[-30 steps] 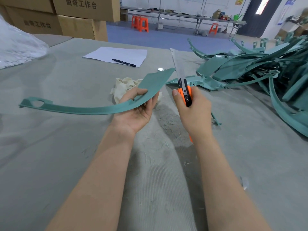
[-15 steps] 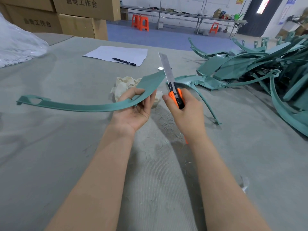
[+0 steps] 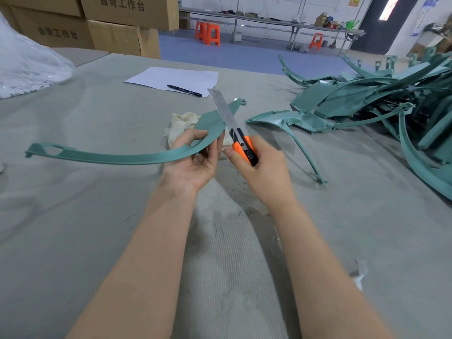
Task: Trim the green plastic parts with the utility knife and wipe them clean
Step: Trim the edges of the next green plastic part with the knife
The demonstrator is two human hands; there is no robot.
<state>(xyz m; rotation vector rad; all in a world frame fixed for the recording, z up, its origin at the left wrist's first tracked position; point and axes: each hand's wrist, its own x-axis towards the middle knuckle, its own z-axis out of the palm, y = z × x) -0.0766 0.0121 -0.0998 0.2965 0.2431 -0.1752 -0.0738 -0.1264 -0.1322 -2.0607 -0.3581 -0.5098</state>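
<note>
1. Grey felt covers the bench (image 3: 73,216), which fills most of the frame. Cardboard boxes (image 3: 117,33) stand at the upper left, and an open workshop floor runs across the top.
2. At centre frame the left hand (image 3: 193,162) holds a curved green part (image 3: 117,158) up off the bench. Its fingers are curled under the part's wide end with the thumb pressed on top. The part's thin arm sweeps away to the left of the frame.
3. Just right of it, the right hand (image 3: 261,172) has its fingers wrapped round the orange handle of the utility knife (image 3: 241,143), thumb along the side. The long blade is run far out and crosses the part's wide end. It looks to be on the edge, though I cannot be sure it touches.
4. I judge that this piece is being trimmed and has not yet been wiped. The cloth (image 3: 182,123) lies bunched on the bench just above the left hand, and neither hand touches it.
5. A pile of green parts (image 3: 381,99) fills the upper right, with one loose part (image 3: 281,118) lying nearer the centre. I cannot tell which of them are already trimmed.
6. Fine shavings (image 3: 244,206) on the felt below the hands suggest some cutting has been done here. Going by the size of the pile, much of the job probably remains.
</note>
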